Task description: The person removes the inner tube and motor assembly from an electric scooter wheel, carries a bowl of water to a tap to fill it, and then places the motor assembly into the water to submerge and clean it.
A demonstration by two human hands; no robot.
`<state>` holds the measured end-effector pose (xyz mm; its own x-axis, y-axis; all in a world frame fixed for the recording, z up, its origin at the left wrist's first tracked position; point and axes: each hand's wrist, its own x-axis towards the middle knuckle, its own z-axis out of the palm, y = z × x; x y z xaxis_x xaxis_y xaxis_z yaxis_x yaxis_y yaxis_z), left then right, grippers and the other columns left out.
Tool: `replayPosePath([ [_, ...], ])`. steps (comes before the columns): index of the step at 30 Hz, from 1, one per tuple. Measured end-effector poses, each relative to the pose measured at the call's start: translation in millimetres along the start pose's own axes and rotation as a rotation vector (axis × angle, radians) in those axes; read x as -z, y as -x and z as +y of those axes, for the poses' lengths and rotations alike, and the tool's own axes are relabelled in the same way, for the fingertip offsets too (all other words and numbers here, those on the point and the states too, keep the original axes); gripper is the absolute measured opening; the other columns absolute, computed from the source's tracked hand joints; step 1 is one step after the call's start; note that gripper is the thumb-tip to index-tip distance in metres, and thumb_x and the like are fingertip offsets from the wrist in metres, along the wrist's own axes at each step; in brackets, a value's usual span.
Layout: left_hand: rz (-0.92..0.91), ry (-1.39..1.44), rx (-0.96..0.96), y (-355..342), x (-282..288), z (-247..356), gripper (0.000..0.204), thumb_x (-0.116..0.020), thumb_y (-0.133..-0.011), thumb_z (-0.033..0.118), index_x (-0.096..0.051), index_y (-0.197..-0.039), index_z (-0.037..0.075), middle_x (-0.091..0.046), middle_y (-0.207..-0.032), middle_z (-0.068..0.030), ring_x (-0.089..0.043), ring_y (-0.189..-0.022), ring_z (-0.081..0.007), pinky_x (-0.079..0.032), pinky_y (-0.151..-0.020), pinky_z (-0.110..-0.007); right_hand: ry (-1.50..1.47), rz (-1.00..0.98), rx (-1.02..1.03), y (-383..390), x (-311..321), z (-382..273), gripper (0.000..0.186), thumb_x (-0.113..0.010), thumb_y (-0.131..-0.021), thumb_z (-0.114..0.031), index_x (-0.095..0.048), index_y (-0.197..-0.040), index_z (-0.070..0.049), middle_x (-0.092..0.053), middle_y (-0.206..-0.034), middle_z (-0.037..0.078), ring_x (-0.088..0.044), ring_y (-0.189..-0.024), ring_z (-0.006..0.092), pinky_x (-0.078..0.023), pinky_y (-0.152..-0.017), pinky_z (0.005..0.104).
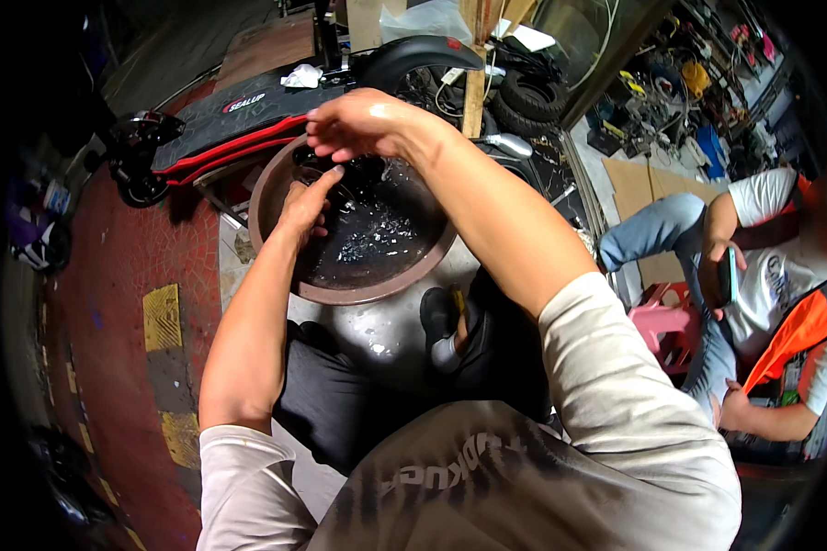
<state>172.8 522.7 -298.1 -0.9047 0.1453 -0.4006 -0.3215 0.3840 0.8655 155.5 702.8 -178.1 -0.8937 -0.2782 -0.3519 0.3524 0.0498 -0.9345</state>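
Observation:
A round brown basin (368, 292) holds dark water with bright ripples and glints. My left hand (305, 209) is over its left side, thumb stretched upward and fingers apart, with nothing plainly in its grasp. Above it, across the basin's far rim, my right hand (363, 124) reaches to the left with its fingers loosely extended, palm partly turned down. It appears to hold nothing. Something dark and rounded (363, 170) shows in the water just below the right hand; its kind is hard to make out.
An electric scooter (248, 115) with a dark deck and red edge lies beyond the basin. Stacked tyres (528, 96) and a wooden post (474, 92) stand behind. At right a seated person (763, 285) holds a phone (727, 275), near a pink stool (663, 321).

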Motion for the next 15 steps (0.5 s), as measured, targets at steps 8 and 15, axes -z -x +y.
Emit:
replayPosePath([
  [8, 0.153, -0.303, -0.122, -11.0, -18.0, 12.6, 0.092, -0.055, -0.089, 0.067, -0.058, -0.123, -0.019, -0.068, -0.115, -0.0316, -0.072, -0.099, -0.0413, -0.057, -0.079, -0.048, 0.39, 0.308, 0.468, 4.6, 16.1, 84.6, 0.031, -0.064, -0.098, -0.019, -0.075, -0.123, -0.003, -0.077, -0.117, 0.009, -0.07, -0.108, 0.0183, -0.052, -0.096, 0.0322],
  [15, 0.246, -0.444, -0.209, -28.1, -9.2, -7.3, 0.087, -0.049, -0.091, 0.066, -0.063, -0.123, -0.014, -0.071, -0.112, -0.0317, -0.072, -0.094, -0.043, -0.057, -0.078, -0.049, 0.084, 0.481, 0.53, 34.5, 11.6, 150.8, 0.035, -0.052, -0.091, 0.001, -0.074, -0.118, 0.003, -0.078, -0.108, 0.012, -0.073, -0.1, 0.0207, -0.055, -0.091, 0.0308],
])
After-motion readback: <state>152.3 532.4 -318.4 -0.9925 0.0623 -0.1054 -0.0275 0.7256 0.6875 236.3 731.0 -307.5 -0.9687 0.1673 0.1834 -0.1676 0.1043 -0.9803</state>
